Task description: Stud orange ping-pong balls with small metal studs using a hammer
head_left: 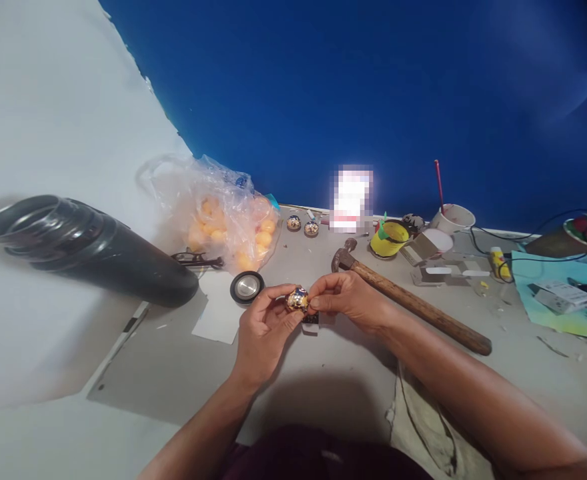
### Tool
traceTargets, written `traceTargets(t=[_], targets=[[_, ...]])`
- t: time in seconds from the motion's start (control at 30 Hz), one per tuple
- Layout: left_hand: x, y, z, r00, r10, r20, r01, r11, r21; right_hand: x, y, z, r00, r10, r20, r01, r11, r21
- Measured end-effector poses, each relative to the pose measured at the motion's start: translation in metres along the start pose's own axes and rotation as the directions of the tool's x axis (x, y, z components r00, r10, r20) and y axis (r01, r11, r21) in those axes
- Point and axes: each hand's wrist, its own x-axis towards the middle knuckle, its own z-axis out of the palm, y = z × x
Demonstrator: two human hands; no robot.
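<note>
Between the thumb and fingers of my left hand is a small shiny gold ball with dark blue patches. My right hand is closed in a pinch at the ball's right side. Whatever its fingertips hold is too small to make out. Just under the ball, partly hidden by my hands, lies a small box with dark contents. Two similar patterned balls, one on the left and one on the right, rest at the back of the table.
A claw hammer lies right of my hands. A round lid sits on white paper at left. Around them are a dark flask, a bag of orange balls, a bright screen, a yellow cup and a glue bottle.
</note>
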Motion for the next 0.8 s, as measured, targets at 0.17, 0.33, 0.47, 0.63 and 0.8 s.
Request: traceTargets(t=[0.17,0.33,0.47,0.63,0.8], targets=[[-0.003,-0.011,0.000,0.962,0.272,-0.039,-0.260,0.947,0.187,0.000,-0.002,-0.001,0.999,-0.030,0.022,0.032,0.995,-0.095],[-0.006,-0.018,0.001,0.889,0.456,-0.031,-0.419,0.841,0.342,-0.002,-0.003,0.003,0.989,-0.142,0.037,0.146,0.978,-0.149],[-0.007,-0.014,0.004,0.900,0.430,-0.073,-0.395,0.875,0.279,-0.002,-0.001,0.006,0.980,-0.189,0.054,0.195,0.972,-0.129],[-0.005,-0.005,0.007,0.956,0.272,-0.113,-0.258,0.958,0.123,-0.002,-0.002,0.004,0.977,-0.183,0.109,0.198,0.969,-0.144],[-0.004,0.000,0.005,0.998,0.037,-0.060,-0.038,0.999,-0.020,-0.006,-0.008,0.005,0.971,-0.193,0.138,0.222,0.944,-0.242]])
